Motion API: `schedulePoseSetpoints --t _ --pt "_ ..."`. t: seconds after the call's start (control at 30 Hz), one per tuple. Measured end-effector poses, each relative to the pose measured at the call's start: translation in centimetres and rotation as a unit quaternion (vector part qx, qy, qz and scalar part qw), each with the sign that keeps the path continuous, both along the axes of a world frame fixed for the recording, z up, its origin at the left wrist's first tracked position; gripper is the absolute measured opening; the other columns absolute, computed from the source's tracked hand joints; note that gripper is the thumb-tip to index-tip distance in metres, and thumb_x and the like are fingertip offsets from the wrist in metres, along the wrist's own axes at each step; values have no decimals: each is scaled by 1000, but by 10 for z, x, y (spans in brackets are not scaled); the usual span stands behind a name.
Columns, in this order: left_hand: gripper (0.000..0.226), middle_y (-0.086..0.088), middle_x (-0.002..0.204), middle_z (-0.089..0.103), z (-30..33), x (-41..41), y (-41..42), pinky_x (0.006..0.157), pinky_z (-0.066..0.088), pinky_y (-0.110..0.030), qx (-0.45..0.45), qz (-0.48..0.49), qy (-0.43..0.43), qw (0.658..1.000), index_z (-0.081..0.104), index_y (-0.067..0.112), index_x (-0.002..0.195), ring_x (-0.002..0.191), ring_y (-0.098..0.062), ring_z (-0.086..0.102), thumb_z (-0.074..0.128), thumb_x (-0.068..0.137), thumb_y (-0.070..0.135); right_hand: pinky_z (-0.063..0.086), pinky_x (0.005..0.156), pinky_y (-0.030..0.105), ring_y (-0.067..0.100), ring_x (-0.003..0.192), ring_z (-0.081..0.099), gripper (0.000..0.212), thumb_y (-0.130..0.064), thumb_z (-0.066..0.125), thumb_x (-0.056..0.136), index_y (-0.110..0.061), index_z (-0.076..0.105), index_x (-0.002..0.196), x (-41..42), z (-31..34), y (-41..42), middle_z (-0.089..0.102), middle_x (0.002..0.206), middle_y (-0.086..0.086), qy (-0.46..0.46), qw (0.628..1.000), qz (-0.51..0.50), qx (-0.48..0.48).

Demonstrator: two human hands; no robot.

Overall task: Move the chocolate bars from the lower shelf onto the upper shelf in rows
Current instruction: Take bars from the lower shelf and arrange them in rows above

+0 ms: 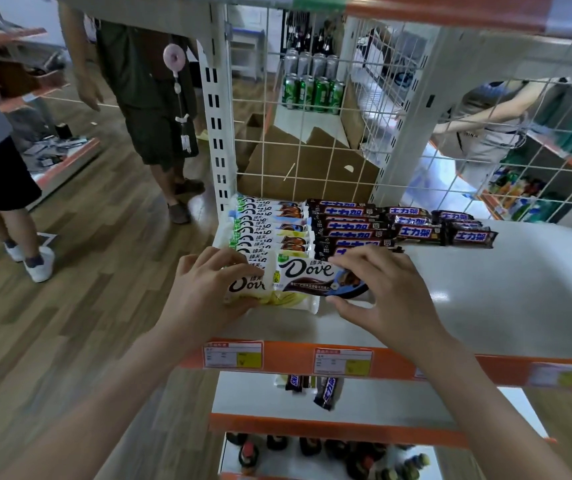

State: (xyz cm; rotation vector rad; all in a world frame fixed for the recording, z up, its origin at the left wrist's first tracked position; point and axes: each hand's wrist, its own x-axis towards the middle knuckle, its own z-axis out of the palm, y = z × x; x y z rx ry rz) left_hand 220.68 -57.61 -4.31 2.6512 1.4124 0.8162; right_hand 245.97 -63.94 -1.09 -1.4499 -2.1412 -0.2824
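White upper shelf point(485, 289), orange front lip carrying two price labels point(233, 355). At its left edge a row of white Dove bars point(270, 230) runs from the back wire grid point(312, 133) toward the front; just beside it on the right, a row of dark Snickers bars point(350, 225), with two shorter rows of the same bars further right along the back. Left hand point(205, 289) rests on the frontmost yellow-and-white Dove bar point(277, 301), fingers curled over its left end, thumb under its front edge. Right hand point(381, 289) pinches a dark-printed Dove bar point(315, 278) by its right end, fingers on the far edge and thumb point(350, 311) at the near edge; this bar overlaps the yellow one, tilted slightly. Lower shelf point(260, 396), seen under the orange lip: two dark Snickers bars point(326, 393) and a pale bar partly hidden near its back. Bottles on the tier beneath. Green cans point(312, 91) and cardboard behind the grid. Two people standing on the wood floor at left.
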Motion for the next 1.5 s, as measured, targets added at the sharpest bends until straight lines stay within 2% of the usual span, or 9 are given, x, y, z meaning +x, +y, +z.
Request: schedulePoseSetpoints --t 0.2,0.4,0.57,0.77,0.93,1.03,1.17,1.3,1.5 --pt "45 3 109 62 0 -5 -4 81 36 -42 13 16 2 1000 67 23 105 101 -24 54 80 65 40 42 77 35 18 89 62 43 -37 75 73 -15 66 108 -16 -8 -1 63 99 -2 -16 1000 14 -11" --pt "76 6 125 55 -1 -20 -11 87 27 -34 -46 43 4 998 53 27 127 116 -19 45 75 61 56 40 77 34 18 90 62 43 -37 78 70 -19 67 108 -34 -20 4 63 99 -5 -18 999 4 -36" --pt "84 11 130 48 -2 -32 -15 86 24 -30 -78 53 -8 996 45 33 132 120 -16 38 74 57 60 39 77 34 18 91 61 42 -38 79 69 -20 67 106 -52 -22 13 63 98 -5 -12 999 7 -34" --pt "79 10 129 48 -5 -33 -17 91 26 -34 -73 59 -14 995 46 31 132 120 -18 38 75 62 55 28 73 28 16 99 54 48 -42 78 68 -25 62 110 -67 -21 19 59 104 -6 -28 997 4 -73" --pt "65 8 122 52 -7 -31 -16 90 30 -39 -48 68 -20 996 54 28 125 116 -20 42 77 66 44 34 68 28 16 87 56 36 -42 78 67 -26 59 93 -69 -26 18 57 91 -8 -18 998 -8 -58" --pt "62 8 121 53 -6 -31 -14 87 31 -38 -45 63 -26 997 56 27 123 113 -20 44 78 67 41 35 68 30 17 86 56 32 -39 78 68 -25 58 89 -72 -27 19 57 90 -7 -17 998 -15 -50" --pt "60 6 120 54 -4 -30 -12 87 32 -39 -49 60 -24 997 56 27 122 112 -20 44 78 67 40 33 69 30 18 88 56 32 -38 77 69 -25 59 92 -74 -25 19 58 92 -6 -17 998 -14 -52" --pt "57 7 119 53 -1 -27 -13 87 31 -37 -46 60 -27 997 57 30 119 112 -19 45 77 67 41 32 70 29 16 91 55 36 -47 72 72 -26 61 100 -66 -19 14 59 96 -7 -11 998 -13 -54" --pt "51 5 119 55 5 -8 -16 89 32 -41 -47 47 -47 997 59 29 115 115 -22 45 77 68 40 40 70 34 17 87 57 35 -47 70 76 -24 62 101 -44 -11 -2 59 96 -6 -9 998 -43 -50"
